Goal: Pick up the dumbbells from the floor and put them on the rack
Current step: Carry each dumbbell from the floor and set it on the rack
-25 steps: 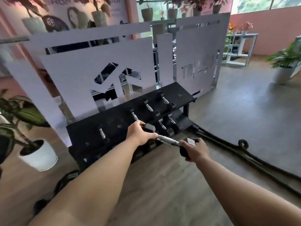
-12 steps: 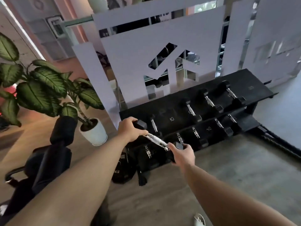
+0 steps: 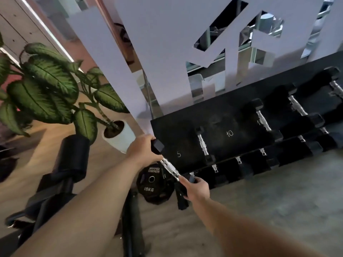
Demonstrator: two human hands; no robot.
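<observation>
I hold a small black dumbbell (image 3: 169,165) with a chrome handle by its two ends. My left hand (image 3: 143,152) grips the far head at the left front corner of the black rack (image 3: 232,117), beside the painted "5". My right hand (image 3: 195,188) grips the near head, lower down in front of the rack's bottom shelf. The dumbbell slants down from left to right. Another dumbbell (image 3: 203,143) lies on the top shelf just to the right, and more sit further right (image 3: 263,119).
A 10 kg weight plate (image 3: 152,184) leans by the rack's left foot. A potted plant (image 3: 118,134) in a white pot stands to the left, and a black padded bench (image 3: 74,158) lies near my left arm. A white cut-out panel (image 3: 167,52) rises behind the rack.
My view has swung left and closer to the rack. Both hands have carried the dumbbell from the rack's middle to its left end near the "5" mark.
</observation>
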